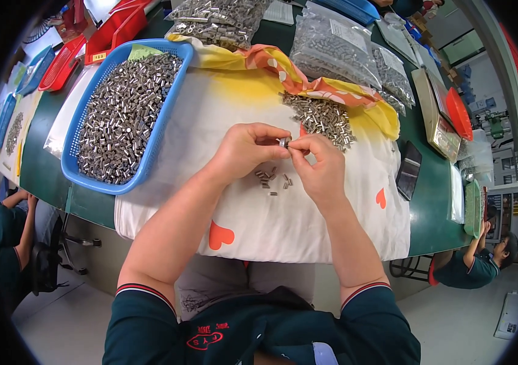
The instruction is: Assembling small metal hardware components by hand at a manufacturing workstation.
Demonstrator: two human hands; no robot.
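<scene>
Both my hands meet above the white cloth (pixel 259 228), pinching a small shiny metal cylinder (pixel 284 142) between fingertips and thumbs. My left hand (pixel 244 149) grips it from the left, and my right hand (pixel 321 167) touches its right side with thumb and forefinger. Fingers partly cover the piece, so its ends are hard to make out. Just below the hands lie several loose metal cylinders (pixel 265 177). Beyond my right hand, a heap of similar metal cylinders (pixel 326 118) spreads against the folded yellow and orange edge of the cloth (pixel 271 58).
On the left stands a blue plastic basket (pixel 72 159) full of small metal cylinders. Clear bags of metal parts (pixel 335 45) lie at the back. A dark phone (pixel 409 170) rests at the right. Red trays (pixel 116 30) stand far left; co-workers (pixel 469 264) sit at both sides.
</scene>
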